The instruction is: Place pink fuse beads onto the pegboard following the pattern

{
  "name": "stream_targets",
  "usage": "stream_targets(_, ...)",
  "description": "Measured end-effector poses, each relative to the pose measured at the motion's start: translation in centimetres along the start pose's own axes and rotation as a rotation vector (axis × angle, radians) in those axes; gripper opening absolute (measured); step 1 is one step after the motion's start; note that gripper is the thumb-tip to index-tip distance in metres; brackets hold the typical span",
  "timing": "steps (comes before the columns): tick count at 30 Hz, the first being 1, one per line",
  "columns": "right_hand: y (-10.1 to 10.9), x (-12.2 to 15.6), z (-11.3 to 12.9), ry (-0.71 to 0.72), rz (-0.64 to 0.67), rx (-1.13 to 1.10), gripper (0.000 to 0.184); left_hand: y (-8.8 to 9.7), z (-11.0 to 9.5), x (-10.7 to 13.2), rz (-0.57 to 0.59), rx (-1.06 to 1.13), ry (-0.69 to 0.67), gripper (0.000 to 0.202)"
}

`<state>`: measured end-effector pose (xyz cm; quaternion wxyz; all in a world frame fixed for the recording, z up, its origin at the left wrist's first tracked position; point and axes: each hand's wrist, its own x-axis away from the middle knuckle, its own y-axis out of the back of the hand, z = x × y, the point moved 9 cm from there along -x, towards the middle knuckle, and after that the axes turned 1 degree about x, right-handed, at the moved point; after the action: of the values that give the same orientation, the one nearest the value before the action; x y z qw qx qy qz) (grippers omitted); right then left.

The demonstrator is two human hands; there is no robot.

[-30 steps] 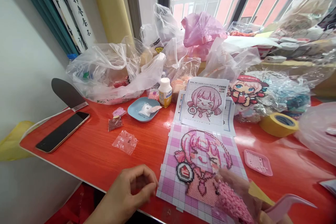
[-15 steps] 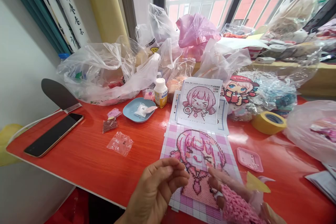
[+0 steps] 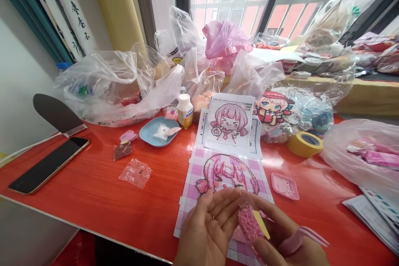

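Note:
In my right hand point(image 3: 291, 232) is a small clear bag of pink beads point(image 3: 249, 222), tilted over my other palm, with a yellow label point(image 3: 261, 224) on its side. Pink tweezers point(image 3: 299, 239) are also tucked in that hand, tips pointing right. My left hand point(image 3: 215, 224) is cupped palm up beside the bag's mouth, fingers stretched out; a tiny speck, perhaps a bead, shows on it. Below both hands lies a gridded bead pegboard point(image 3: 190, 174) with a pink-haired character made of beads, its lower part mostly hidden. A printed pattern sheet point(image 3: 230, 122) lies beyond its top edge.
Right of the pegboard is a pink bead tray point(image 3: 284, 186), with yellow tape point(image 3: 304, 144) behind. To the left are a blue dish point(image 3: 149, 133), a white-capped bottle point(image 3: 185, 112), small bead packets point(image 3: 123, 149) and a phone point(image 3: 50, 166). Plastic bags point(image 3: 106, 83) line the back.
My hands have come together over the lower pegboard. The right hand has brought the bead bag up and left to the left palm, which has opened into a cup. The view has shifted slightly right.

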<state>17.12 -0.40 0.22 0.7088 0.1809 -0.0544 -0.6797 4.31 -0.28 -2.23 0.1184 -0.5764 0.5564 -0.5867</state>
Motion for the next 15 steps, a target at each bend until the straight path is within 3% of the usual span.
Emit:
stream_targets(4,-0.8,0.6,1.2,0.168,-0.034,0.245,0.054,-0.2,0.2,-0.1,-0.104,0.028,-0.039,0.043)
stream_targets(7,-0.5,0.8,3.3,0.316,-0.124,0.521,0.053,0.0,0.8,0.0,-0.189,0.070,0.020,0.040)
stream_targets(11,-1.4,0.5,5.3,0.517,0.016,0.770,0.055,-1.1,1.7,0.0,-0.089,0.178,0.137,0.024)
stream_targets(15,-1.6,0.3,5.5,0.548,0.066,0.879,0.060,-1.6,2.1,0.2,-0.103,0.227,0.192,0.039)
